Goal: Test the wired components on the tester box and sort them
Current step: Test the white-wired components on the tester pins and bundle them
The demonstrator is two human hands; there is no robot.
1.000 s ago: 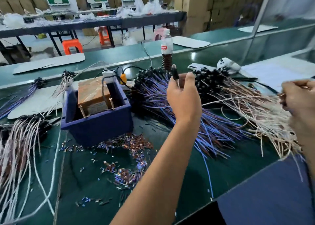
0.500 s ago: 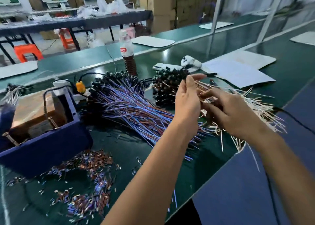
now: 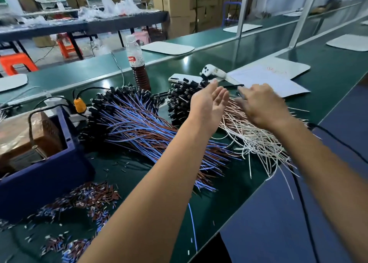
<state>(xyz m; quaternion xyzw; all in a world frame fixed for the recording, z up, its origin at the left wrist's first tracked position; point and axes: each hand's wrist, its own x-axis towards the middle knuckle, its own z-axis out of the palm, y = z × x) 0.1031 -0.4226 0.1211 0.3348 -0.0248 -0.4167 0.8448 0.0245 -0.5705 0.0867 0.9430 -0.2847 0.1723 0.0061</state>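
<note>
right hand (image 3: 262, 105) blurred, tester box (image 3: 39, 163) cut off

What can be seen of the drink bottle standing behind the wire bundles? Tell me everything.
The bottle is clear plastic with a pale cap, a red and white label round its middle and a ribbed lower part. Dark brown liquid fills only that lower part; above the label it looks empty. It stands upright on the green bench, just behind the blue and brown wire bundle, whose black ends hide its base. No hand touches it.

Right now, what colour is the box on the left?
Dark blue box, head view.
</note>
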